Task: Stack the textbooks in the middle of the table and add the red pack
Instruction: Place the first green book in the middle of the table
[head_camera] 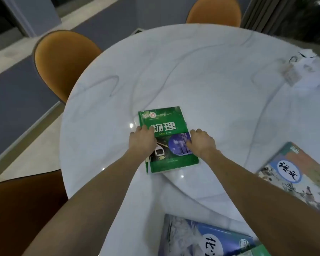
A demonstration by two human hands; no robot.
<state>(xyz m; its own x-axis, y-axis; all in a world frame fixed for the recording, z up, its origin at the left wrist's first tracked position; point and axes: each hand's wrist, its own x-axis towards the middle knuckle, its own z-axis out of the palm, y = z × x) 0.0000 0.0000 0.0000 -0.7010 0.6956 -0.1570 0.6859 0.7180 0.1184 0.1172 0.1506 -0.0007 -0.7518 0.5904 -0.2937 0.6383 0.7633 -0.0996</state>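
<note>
A green textbook (171,119) lies face up near the middle of the round white marble table (201,71), and a second green cover edge shows under its left side. My left hand (142,140) grips its left edge. My right hand (201,143) grips its right edge, thumb on the cover. A pale textbook with a blue oval (292,172) lies at the right. A blue textbook (207,237) lies at the near edge, with a green corner (255,251) beside it. No red pack is in view.
Orange chairs stand at the left (63,60), at the far side (213,11) and at the near left (22,206). A clear plastic wrapper with white paper (299,69) lies at the far right of the table.
</note>
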